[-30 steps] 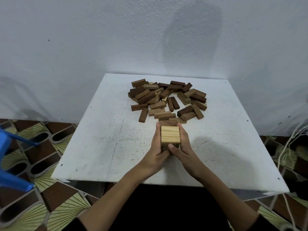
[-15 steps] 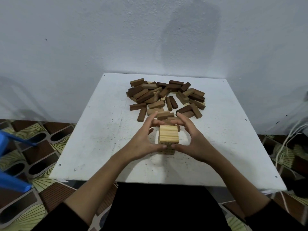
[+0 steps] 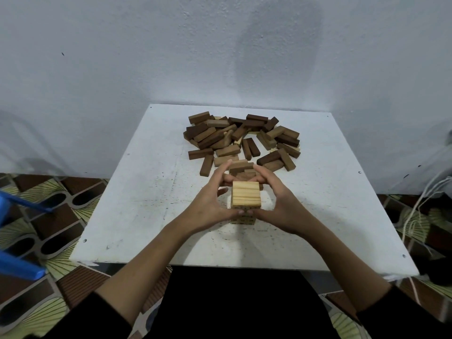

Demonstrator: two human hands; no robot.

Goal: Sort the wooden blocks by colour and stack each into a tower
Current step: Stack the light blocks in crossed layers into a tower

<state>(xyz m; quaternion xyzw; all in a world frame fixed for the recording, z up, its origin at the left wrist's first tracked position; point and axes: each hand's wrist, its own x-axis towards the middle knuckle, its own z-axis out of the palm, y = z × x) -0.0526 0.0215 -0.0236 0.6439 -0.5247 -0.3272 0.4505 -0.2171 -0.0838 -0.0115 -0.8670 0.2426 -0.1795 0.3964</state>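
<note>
Two hands are being cupped around a pale pine-block tower near the front of the white square desk: left grip and right grip half-open, thumbs touching it. Squaring looks nearly finished; next, darker brown blocks behind would need sorting.

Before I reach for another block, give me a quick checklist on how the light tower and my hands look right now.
1. Light tower upright on the white table: ok.
2. Top layer square with the layers below: ok.
3. Left hand holding no block: ok, fingers loosely cupped beside the tower.
4. Right hand holding no block: ok, cupped the same way.
5. Thumbs off the tower's near face: cannot tell.
6. Pile of brown blocks sorted: not ok, still mixed.
</note>
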